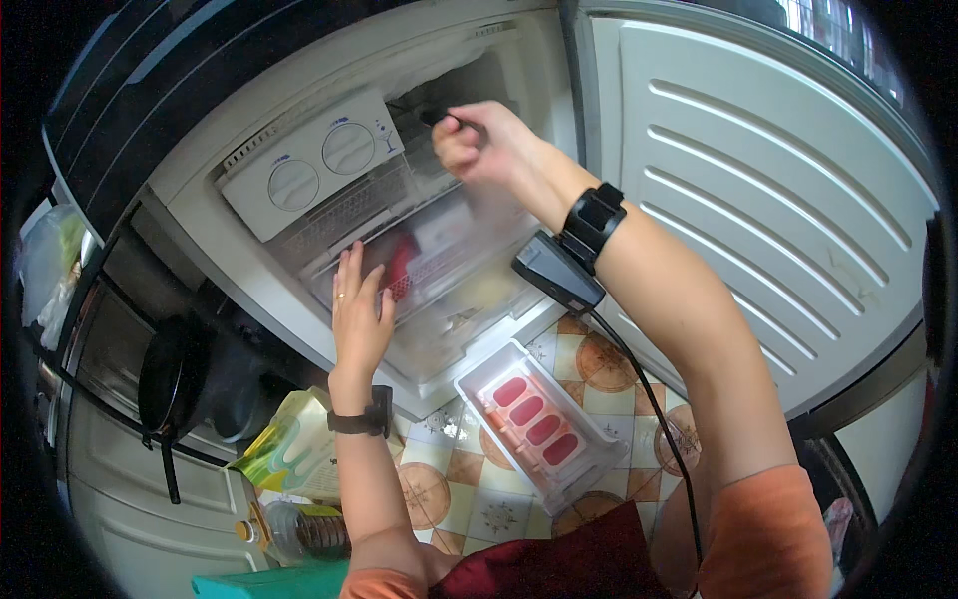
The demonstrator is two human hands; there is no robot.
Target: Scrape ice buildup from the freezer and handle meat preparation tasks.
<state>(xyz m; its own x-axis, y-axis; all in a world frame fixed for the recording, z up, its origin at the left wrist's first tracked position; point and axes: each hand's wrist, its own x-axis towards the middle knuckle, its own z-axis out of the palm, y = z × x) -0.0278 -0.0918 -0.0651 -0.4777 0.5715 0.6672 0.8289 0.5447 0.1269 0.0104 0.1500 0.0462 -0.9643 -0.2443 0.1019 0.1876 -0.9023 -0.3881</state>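
In an upright freezer compartment, my right hand is closed around a small dark tool, whose far end points toward the frosted recess at the top. What kind of tool it is cannot be told. Spread fingers of my left hand rest against the front of a clear plastic freezer drawer and grip nothing. Something red shows through that drawer. Between my hands sits a white control panel with two round dials. Thick frost lines the compartment's ceiling.
The freezer door stands wide at right. On the tiled floor lies a white bin holding a mould with red fillings. A cable hangs from my right wrist device. At left are a frying pan and a bottle.
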